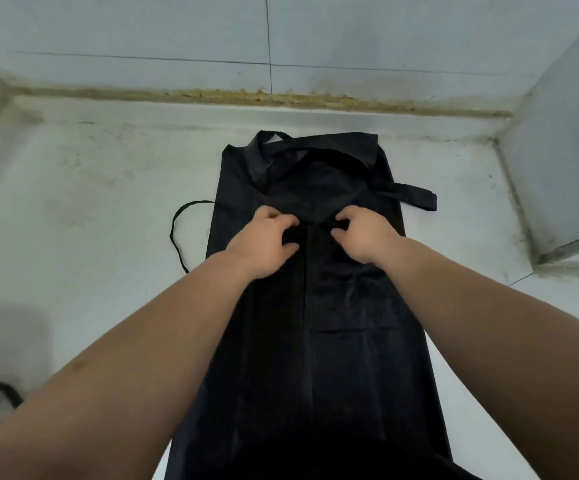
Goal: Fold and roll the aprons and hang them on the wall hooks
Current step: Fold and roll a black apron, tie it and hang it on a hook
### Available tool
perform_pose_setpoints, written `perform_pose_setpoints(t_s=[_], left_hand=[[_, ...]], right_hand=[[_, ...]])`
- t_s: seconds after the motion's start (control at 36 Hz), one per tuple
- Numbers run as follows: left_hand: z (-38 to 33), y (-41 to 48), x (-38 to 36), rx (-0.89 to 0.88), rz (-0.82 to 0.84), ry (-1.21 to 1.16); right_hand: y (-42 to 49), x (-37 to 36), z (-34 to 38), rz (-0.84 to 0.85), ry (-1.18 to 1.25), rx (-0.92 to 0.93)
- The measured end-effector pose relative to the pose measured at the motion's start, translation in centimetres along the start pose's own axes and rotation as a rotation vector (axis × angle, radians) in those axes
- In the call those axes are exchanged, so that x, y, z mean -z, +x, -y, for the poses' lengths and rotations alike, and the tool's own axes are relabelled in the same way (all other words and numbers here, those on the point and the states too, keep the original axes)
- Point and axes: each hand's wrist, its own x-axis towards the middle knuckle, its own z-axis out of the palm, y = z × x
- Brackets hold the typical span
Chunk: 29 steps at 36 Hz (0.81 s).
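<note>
Two hands are pinching a fold at mid-cloth, the left hand (267,237) just beside the right hand (360,237). The apron (336,341) is lying flat on the bench (90,202), its long axis running straight ahead of and behind both hands, equally near each.

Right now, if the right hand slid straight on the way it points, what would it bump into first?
The right hand, gripping the black apron, points away and slightly leftward, so it would likely first meet the apron's bunched top and the strap across it. The tiled wall lies beyond.
</note>
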Motion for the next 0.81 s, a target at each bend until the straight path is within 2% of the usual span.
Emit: perform_pose_setpoints(t_s=[0.17, 0.25, 0.42, 0.61, 0.75, 0.81], left_hand=[[0.8, 2.2, 0.4, -0.001, -0.244, -0.033], [0.9, 2.9, 0.9, 0.04, -0.341, -0.01], [0.8, 1.6, 0.2, 0.073, -0.28, 0.081], [0.1, -2.3, -0.7, -0.015, -0.275, 0.065], [-0.3, -5.7, -1.8, 0.044, -0.134, 0.028], [-0.3, -7.6, -2.5, 0.072, -0.057, 0.045]], right_hand=[[1.3, 0.3, -1.2, -0.11, 0.281, -0.129], [1.0, 0.7, -1.5, -0.147, 0.271, -0.127], [-1.7, 0.4, -1.4, -0.069, 0.254, 0.003], [-6.2, -0.5, -1.5, 0.009, 0.065, -0.035], [-9.9, -2.4, -0.9, 0.24, -0.057, -0.092], [-11.3, -3.3, -1.0, 0.26, -0.058, -0.099]])
